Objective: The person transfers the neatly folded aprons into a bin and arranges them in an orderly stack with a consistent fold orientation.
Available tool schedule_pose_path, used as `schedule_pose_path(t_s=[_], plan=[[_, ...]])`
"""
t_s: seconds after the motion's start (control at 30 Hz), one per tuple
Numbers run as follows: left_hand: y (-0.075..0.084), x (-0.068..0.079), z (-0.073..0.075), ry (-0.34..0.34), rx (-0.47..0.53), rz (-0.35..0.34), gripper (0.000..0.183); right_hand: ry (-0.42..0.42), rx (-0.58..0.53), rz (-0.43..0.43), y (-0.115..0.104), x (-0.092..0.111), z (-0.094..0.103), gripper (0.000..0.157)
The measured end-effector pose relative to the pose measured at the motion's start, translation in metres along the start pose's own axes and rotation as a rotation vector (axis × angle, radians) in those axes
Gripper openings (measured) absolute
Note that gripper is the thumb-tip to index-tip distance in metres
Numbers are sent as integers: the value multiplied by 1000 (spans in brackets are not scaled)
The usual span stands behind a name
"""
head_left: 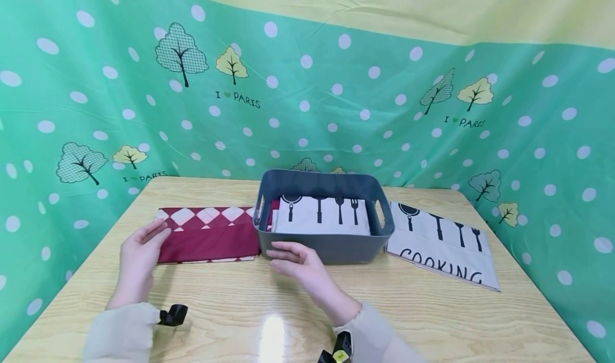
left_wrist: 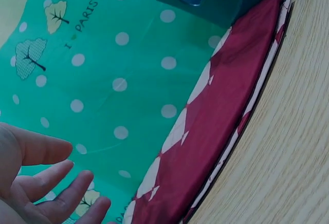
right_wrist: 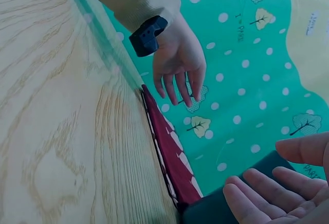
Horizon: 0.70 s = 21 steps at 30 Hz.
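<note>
A folded dark red cloth with white diamonds point(head_left: 209, 240) lies flat on the table, left of a dark grey basket point(head_left: 326, 248). My left hand point(head_left: 141, 248) hovers by the cloth's left end, fingers relaxed and nothing in them. In the left wrist view those fingers point(left_wrist: 56, 193) are spread apart from the cloth. My right hand point(head_left: 300, 267) is held in front of the basket, empty, its fingers loosely extended. Inside the basket lies a folded white cloth printed with black utensils point(head_left: 326, 216), with a bit of dark red cloth at its left.
Right of the basket, a folded white cloth lettered "COOKING" point(head_left: 442, 245) lies at an angle on the wooden table point(head_left: 230, 309). A green dotted curtain point(head_left: 307, 107) hangs behind and along both sides of the table. Each wrist carries a small black camera.
</note>
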<state>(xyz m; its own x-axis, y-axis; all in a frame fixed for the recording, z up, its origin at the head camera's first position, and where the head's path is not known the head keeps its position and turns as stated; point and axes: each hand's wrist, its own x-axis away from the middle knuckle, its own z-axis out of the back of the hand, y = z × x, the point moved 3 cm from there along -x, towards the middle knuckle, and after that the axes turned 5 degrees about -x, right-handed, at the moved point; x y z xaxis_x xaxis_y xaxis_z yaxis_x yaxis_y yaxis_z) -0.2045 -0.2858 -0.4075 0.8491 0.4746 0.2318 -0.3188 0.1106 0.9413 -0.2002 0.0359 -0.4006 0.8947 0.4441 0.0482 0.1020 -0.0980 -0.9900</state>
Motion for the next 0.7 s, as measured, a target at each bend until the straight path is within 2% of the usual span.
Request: schedule_pose_path(t_s=[0.1,0.37,0.47,0.7], plan=[[-2,-2,3,23,12,6,56,1,8,11,0,0,-4,44],[-7,-8,17,92,-53,34,57,-20,0,11,2,-5,-14,45],[-10,-10,20,92,-83,34,59,-21,0,10,3,-7,-17,45],[-17,-19,23,46,-173,12,64,-25,3,9,4,-11,-22,43]])
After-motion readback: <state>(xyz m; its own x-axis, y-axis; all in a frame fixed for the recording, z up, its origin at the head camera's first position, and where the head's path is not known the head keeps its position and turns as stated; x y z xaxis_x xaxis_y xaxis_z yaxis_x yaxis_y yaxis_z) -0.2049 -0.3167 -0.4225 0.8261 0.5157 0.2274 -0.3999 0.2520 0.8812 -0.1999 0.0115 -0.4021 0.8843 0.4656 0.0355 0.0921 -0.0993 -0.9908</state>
